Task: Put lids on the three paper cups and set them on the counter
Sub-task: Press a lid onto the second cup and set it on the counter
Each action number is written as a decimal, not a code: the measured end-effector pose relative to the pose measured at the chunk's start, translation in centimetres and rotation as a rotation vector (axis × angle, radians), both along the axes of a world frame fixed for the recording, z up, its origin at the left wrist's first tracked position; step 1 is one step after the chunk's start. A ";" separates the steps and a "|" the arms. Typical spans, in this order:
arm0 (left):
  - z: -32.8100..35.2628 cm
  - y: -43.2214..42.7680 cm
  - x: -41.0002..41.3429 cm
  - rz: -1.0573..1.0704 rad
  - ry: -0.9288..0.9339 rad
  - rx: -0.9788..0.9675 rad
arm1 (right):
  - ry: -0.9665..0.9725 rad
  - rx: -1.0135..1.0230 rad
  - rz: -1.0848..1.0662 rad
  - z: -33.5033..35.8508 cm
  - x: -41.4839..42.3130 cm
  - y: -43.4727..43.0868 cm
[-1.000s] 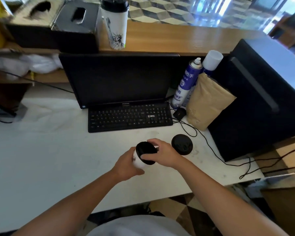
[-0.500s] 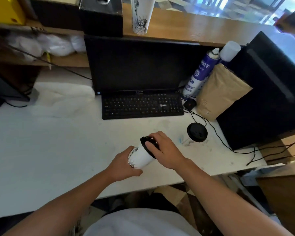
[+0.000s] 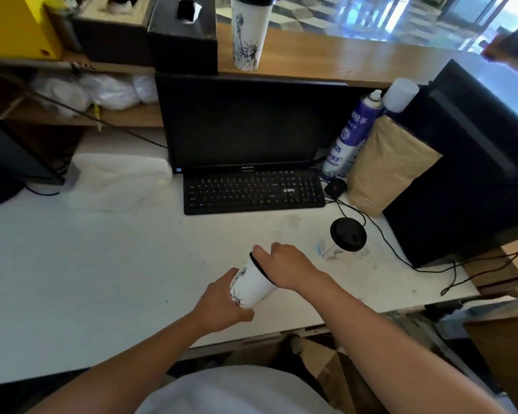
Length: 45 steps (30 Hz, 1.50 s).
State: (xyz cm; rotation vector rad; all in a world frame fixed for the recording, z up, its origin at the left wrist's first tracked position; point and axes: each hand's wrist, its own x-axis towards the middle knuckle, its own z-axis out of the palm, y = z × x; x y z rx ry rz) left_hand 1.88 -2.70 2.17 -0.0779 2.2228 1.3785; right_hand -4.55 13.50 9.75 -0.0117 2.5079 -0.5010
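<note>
A white paper cup (image 3: 253, 283) with black line drawings is tilted above the white desk, its mouth toward the upper right. My left hand (image 3: 219, 306) grips its lower body. My right hand (image 3: 284, 265) curls over its black lid (image 3: 259, 267), pressing it on the rim. A second cup (image 3: 348, 236) with a black lid stands on the desk to the right. A third lidded cup (image 3: 248, 34) stands on the wooden counter (image 3: 356, 59) at the back.
A black monitor (image 3: 243, 121) and keyboard (image 3: 251, 191) stand behind my hands. Spray cans (image 3: 352, 135), a brown paper bag (image 3: 386, 162) and a black box (image 3: 467, 162) crowd the right. Cables (image 3: 401, 258) trail across the desk's right end. Tissue boxes (image 3: 183, 34) sit on the counter.
The cup has tipped further over in my hands and my right hand has shifted over the lid. The camera has tilted up a little, showing more of the counter.
</note>
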 end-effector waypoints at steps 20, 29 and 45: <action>0.3 1.7 3.1 0.252 0.139 0.061 | 0.062 -0.256 -0.094 1.0 2.6 0.2; 0.3 0.7 2.1 0.284 0.207 0.125 | -0.310 -1.137 -0.741 -0.3 4.4 2.0; 0.9 0.6 1.7 0.381 -0.076 0.575 | -0.167 -1.177 -0.732 -2.7 4.5 1.5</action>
